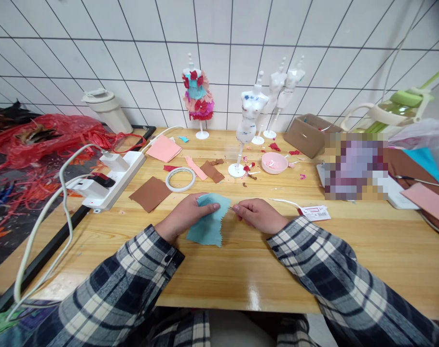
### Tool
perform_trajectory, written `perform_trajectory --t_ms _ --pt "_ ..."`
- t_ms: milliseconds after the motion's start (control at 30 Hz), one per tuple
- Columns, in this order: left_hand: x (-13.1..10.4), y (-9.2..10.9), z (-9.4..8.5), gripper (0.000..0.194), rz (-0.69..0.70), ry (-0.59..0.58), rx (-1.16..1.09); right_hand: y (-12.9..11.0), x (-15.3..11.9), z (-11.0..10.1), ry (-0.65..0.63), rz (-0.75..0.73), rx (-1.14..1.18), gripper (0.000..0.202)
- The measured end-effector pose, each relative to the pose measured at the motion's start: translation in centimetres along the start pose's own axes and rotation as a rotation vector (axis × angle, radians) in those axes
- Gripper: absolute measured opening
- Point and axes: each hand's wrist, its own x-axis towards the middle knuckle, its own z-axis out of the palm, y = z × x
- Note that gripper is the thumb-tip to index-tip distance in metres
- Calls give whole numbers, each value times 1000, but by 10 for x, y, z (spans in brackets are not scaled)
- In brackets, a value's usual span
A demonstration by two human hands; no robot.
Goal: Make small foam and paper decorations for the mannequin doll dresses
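Observation:
My left hand [183,214] grips a light blue piece of fabric [207,229], thumb on top and the other fingers mostly hidden behind it. The fabric's right edge is zigzag-cut. Just right of that edge, my right hand [257,214] is closed in a pinch. A thin, needle-like thing [231,208] shows at its fingertips, pointing at the fabric; it is too small to make out fully. Behind the hands stands a small white dress form [249,120] with blue marks. A roll of white tape [180,179] lies beyond my left hand.
Brown fabric [150,193] and pink fabric [164,148] lie left. A dressed mini form [198,96] stands behind, and a pink bowl [274,163] holds scraps. A power strip [114,183] with cables borders the left; a cardboard box [306,135] and green-lidded jug [396,108] stand right.

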Motion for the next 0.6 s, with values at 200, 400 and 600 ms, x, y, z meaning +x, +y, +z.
perform_trajectory --t_ms 200,400,600 --pt "0 -1 0 33 -5 -5 -5 1 0 1 -7 -11 -8 52" --pt "0 0 1 30 -3 0 8 3 1 2 0 -26 -13 54" --pt "0 0 1 31 -3 -6 28 3 2 1 1 -34 -22 54"
